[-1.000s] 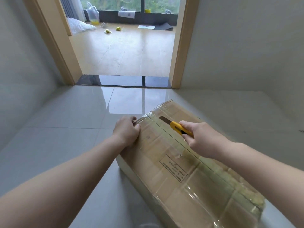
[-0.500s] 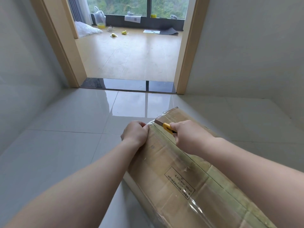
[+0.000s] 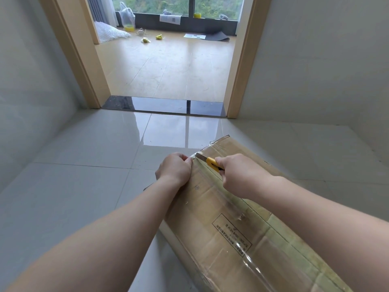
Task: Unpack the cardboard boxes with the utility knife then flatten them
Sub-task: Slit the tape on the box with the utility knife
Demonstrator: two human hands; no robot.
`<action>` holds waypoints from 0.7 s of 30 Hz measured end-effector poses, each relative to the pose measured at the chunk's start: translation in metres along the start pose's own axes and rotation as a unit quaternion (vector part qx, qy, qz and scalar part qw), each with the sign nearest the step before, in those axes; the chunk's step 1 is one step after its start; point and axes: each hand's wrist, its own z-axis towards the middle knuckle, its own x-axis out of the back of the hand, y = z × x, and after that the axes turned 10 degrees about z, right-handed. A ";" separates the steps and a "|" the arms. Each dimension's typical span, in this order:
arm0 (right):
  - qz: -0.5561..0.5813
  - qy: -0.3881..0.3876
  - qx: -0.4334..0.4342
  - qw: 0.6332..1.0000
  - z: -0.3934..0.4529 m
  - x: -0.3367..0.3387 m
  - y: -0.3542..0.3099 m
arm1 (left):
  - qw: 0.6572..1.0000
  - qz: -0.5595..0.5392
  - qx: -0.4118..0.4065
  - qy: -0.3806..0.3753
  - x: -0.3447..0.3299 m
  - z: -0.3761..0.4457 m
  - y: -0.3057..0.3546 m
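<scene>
- A taped cardboard box [image 3: 227, 209] lies on the grey tiled floor [image 3: 84, 165], its long side running away from the person toward the doorway [image 3: 168, 60].
- The right hand [image 3: 242, 175] is wrapped round the yellow utility knife [image 3: 210, 162]; only the knife's front end and blade show past the fingers.
- The blade tip sits on the clear tape at the box's far end, near the top seam.
- The left hand [image 3: 173, 168], fingers curled, grips the box's far left edge, just beside the blade tip.
</scene>
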 end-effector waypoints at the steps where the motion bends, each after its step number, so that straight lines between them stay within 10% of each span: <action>1: 0.004 0.001 0.000 1.000 0.001 -0.001 -0.001 | 1.000 -0.002 -0.001 -0.001 0.000 0.000 0.000; 21: -0.013 -0.020 -0.011 1.000 0.001 0.005 0.003 | 1.000 -0.013 0.007 0.020 0.000 0.000 0.000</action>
